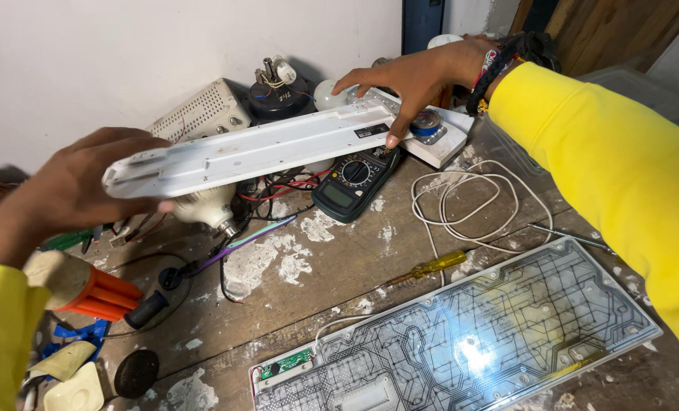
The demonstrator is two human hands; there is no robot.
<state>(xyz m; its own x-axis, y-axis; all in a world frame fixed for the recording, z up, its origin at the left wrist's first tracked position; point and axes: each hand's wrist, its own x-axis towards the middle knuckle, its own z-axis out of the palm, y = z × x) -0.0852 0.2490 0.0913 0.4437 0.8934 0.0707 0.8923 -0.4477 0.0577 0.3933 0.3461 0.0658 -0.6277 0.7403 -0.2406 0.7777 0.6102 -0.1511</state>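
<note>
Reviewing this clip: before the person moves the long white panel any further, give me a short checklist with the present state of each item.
1. Left hand has a grip on the white panel: ok, it clasps the left end.
2. Right hand steadies the other end: ok, fingers rest on the top and edge.
3. Panel clear of the bench: ok, it is held above the multimeter.
4. Open keyboard membrane out of the way: ok, it lies in front, apart from the panel.
5. Yellow-handled screwdriver loose on the bench: ok, lying flat, untouched.
6. White cable free of the panel: cannot tell where its ends run.
</note>
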